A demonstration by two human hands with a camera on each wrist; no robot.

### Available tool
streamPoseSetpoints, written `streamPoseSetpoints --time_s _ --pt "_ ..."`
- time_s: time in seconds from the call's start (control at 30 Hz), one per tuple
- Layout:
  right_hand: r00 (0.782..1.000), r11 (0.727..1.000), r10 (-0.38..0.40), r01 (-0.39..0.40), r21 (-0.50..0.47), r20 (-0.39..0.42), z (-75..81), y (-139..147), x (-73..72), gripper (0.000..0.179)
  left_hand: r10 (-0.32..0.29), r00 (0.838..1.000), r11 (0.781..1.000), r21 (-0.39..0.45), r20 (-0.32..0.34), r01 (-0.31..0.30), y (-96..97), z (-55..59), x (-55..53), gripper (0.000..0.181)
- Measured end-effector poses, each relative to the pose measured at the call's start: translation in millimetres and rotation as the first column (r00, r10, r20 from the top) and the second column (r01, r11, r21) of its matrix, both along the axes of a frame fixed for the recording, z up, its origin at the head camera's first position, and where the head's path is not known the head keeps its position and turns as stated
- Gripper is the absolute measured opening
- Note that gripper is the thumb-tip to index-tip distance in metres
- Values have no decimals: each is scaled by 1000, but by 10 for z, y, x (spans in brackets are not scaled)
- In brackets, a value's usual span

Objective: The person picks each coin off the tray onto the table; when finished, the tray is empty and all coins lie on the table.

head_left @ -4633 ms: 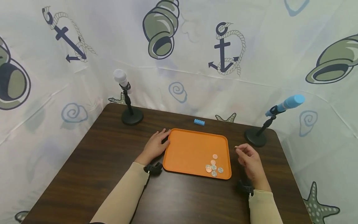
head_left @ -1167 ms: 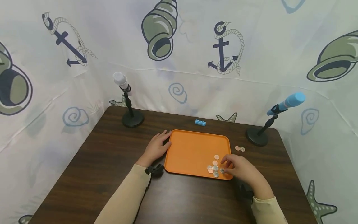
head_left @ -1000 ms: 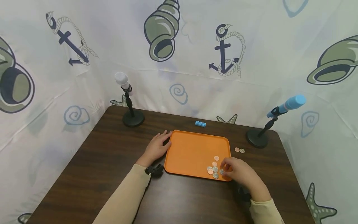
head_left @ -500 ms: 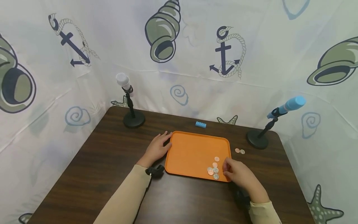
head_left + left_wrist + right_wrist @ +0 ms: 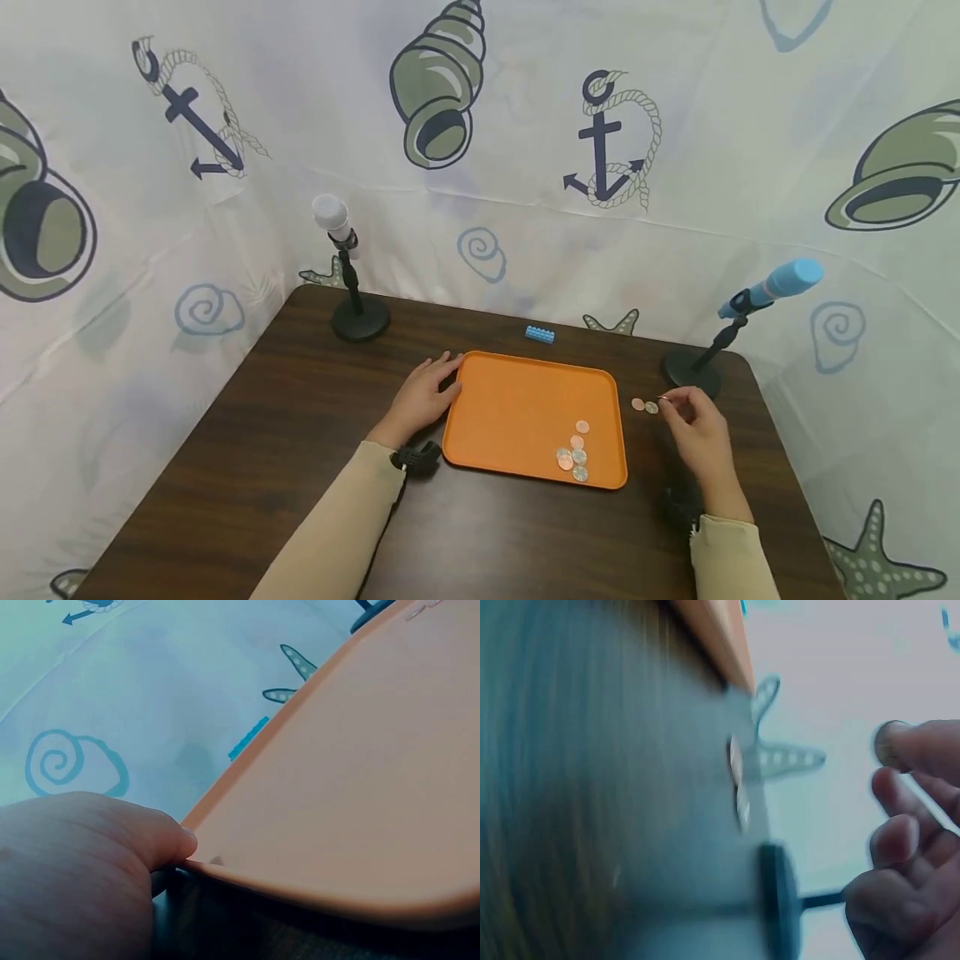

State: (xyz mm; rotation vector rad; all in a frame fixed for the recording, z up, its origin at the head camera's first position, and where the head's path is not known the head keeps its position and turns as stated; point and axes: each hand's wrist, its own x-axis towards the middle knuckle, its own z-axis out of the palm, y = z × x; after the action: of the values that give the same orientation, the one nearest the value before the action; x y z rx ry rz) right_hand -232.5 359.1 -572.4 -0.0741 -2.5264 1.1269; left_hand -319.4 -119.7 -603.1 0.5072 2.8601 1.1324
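An orange tray lies on the table. My left hand rests at its left edge with fingers spread, the thumb touching the rim. Several coins, copper and silver in colour, lie in the tray's near right part. Off to the right of the tray, my right hand pinches a coin between thumb and fingertip, raised over the table. Just left of those fingertips, a copper-coloured coin and a silver-coloured coin lie side by side on the wood.
Behind the tray is a blue studded toy brick. A black stand with a white microphone-shaped object is at the back left. Another stand at the back right bears a blue one. A printed cloth hangs behind the dark wooden table.
My right hand first set a coin down right of the tray. It then picked a silver-coloured coin from the tray's right side and carried it right and back. The left hand stayed put.
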Motion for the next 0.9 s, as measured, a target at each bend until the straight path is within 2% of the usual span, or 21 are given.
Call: streamPoseSetpoints --time_s 0.07,0.13,0.23,0.3,0.33,0.37,0.4,0.53,0.6,0.9 --pt "998 992 -58 58 -115 1 -50 99 -17 17 3 1000 1000 15 3 -3 12 -12 4 59" --pt "996 958 -80 85 -275 31 -98 165 -22 23 10 1000 1000 26 6 -10 17 -34 5 59" --pt "992 850 -90 120 -512 84 -156 219 -28 27 15 1000 999 31 9 -15 17 -47 5 58" --pt "990 778 -93 138 -613 105 -190 238 -22 29 15 1000 1000 26 9 -15 19 -48 1 58" --pt "989 757 -101 147 -637 108 -205 244 -23 29 13 1000 1000 24 8 -13 22 -44 -3 58" --pt "988 754 -110 154 -638 109 -218 246 -25 30 9 1000 1000 26 5 -9 25 -36 -8 58" --pt "987 763 -117 160 -626 109 -227 245 -28 30 7 1000 1000 29 4 -7 28 -27 -12 58" --pt "977 830 -161 211 -516 141 -252 236 -41 28 -2 1000 999 41 -1 2 28 2 -17 59" --pt "971 851 -174 233 -470 167 -258 231 -43 30 0 1000 999 42 -2 0 22 -1 -16 59" --pt "957 885 -152 243 -398 248 -312 282 -34 34 6 1000 1000 9 -3 -6 32 -62 -37 60"
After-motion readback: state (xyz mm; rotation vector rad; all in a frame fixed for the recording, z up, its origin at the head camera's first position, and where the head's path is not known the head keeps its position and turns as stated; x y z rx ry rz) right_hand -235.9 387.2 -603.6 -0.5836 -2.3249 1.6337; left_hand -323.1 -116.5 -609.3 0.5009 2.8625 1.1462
